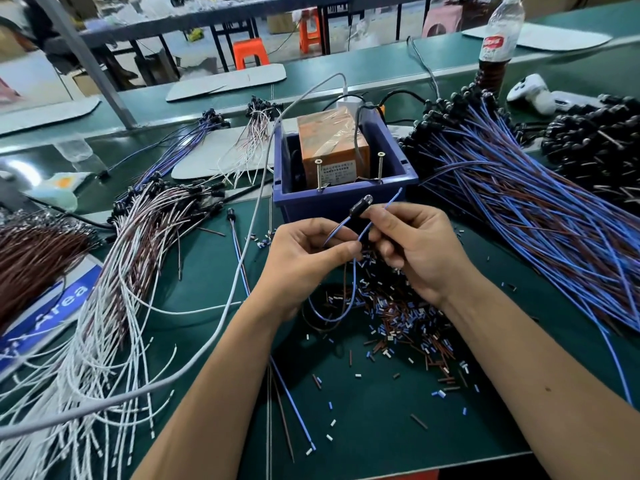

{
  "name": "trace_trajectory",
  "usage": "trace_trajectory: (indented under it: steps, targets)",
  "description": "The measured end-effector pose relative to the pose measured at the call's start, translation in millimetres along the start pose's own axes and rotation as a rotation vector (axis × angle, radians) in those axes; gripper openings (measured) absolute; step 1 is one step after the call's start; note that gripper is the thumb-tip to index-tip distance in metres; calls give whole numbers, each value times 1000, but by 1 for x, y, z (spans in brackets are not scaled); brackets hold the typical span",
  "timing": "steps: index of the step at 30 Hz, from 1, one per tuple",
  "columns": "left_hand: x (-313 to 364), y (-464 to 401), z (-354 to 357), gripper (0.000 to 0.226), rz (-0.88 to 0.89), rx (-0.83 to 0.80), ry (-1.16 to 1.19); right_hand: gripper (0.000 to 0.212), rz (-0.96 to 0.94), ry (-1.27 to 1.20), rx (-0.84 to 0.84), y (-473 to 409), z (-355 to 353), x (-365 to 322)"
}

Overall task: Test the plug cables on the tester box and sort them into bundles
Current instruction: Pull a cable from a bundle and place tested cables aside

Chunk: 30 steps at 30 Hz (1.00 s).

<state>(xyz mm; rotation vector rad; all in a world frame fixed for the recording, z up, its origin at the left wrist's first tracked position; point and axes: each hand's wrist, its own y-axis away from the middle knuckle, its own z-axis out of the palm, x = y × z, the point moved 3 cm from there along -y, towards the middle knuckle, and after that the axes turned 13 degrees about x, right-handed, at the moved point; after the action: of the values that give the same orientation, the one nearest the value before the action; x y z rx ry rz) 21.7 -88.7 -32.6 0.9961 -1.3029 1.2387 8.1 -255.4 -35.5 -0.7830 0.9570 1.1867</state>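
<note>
Both hands hold one plug cable (pixel 360 206) just in front of the tester box (pixel 330 152), an orange block with two upright screws inside a blue bin (pixel 398 183). My left hand (pixel 304 252) pinches the blue wire below the black plug. My right hand (pixel 419 247) pinches the wire end that points up toward the box. The cable's blue and brown wires loop down between my wrists. A big bundle of blue and brown cables (pixel 526 209) lies to the right. White and brown cables (pixel 131 258) lie in a bundle to the left.
Several cut insulation bits (pixel 398 327) litter the green mat under my hands. A grey cord (pixel 242 271) runs from the box across the left side. A bottle (pixel 498 39) and a white controller (pixel 533 93) stand at the back right. Smaller bundles (pixel 207 126) lie behind.
</note>
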Motion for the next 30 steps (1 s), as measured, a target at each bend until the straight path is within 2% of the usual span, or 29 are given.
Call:
trace_trajectory:
  steps: [6,10,15,22,30]
  targets:
    - [-1,1,0,8,47,31,-136,17,-50,55,30,1,2,3]
    - [-4,2,4,11,85,51,-109,20,-66,100,25,2,3,3]
    - [-2,0,2,12,40,49,-88,27,-128,205,101,3,1,1]
    - [2,2,0,10,-75,-48,-45,21,-69,84,143,1,-5,-5]
    - [5,0,-3,10,-82,-82,47,17,-3,12,123,3,-3,-7]
